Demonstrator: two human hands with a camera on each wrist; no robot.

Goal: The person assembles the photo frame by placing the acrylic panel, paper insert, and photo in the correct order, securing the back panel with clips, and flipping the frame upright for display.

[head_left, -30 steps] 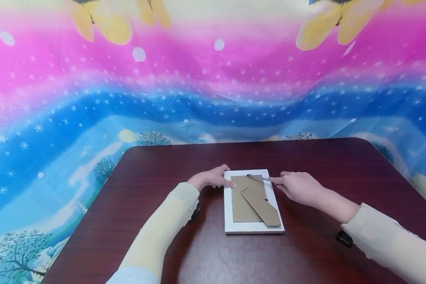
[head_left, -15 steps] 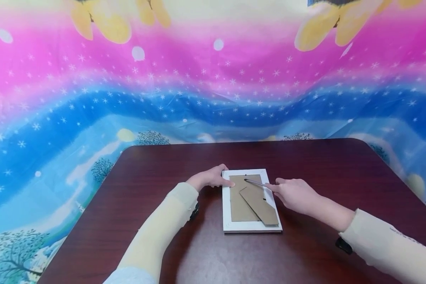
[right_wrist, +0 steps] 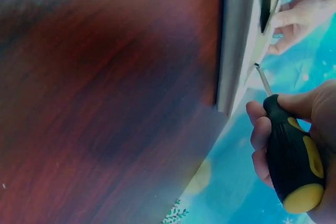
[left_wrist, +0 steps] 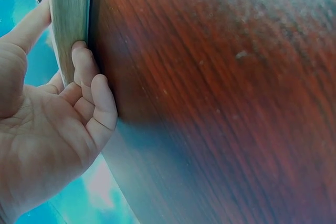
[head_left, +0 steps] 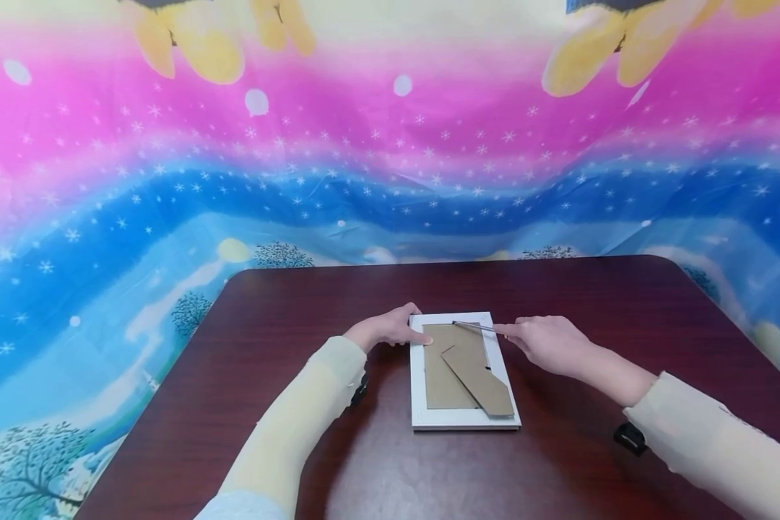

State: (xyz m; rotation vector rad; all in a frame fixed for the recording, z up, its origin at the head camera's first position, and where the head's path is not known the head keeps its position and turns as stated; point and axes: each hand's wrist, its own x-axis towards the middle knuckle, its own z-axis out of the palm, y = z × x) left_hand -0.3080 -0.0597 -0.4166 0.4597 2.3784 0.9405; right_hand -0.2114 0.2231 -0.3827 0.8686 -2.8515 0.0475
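Observation:
A white picture frame (head_left: pixel 419 383) lies back side up on the table, with a brown backing board (head_left: pixel 438 383) inside its border. A brown easel stand (head_left: pixel 484 383) slants across that board. At the frame's upper left my left hand (head_left: pixel 390 325) holds the border, thumb on top and fingers against the side edge. My right hand (head_left: pixel 552 347) grips a screwdriver by its black and yellow handle (right_wrist: pixel 291 156). The metal shaft (head_left: pixel 474 326) reaches over the right border, its tip by the board's top edge. In the head view the handle is hidden by the hand.
The dark red-brown wooden table (head_left: pixel 312 296) has rounded far corners. Behind it hangs a colourful cloth (head_left: pixel 390 144) with snowflakes and trees. A small black tab (head_left: pixel 487 368) shows at the board's right edge.
The screwdriver tip drew back from the board's top edge half a second ago, baring a small black tab there. Now it is at that edge again. The left hand keeps its hold.

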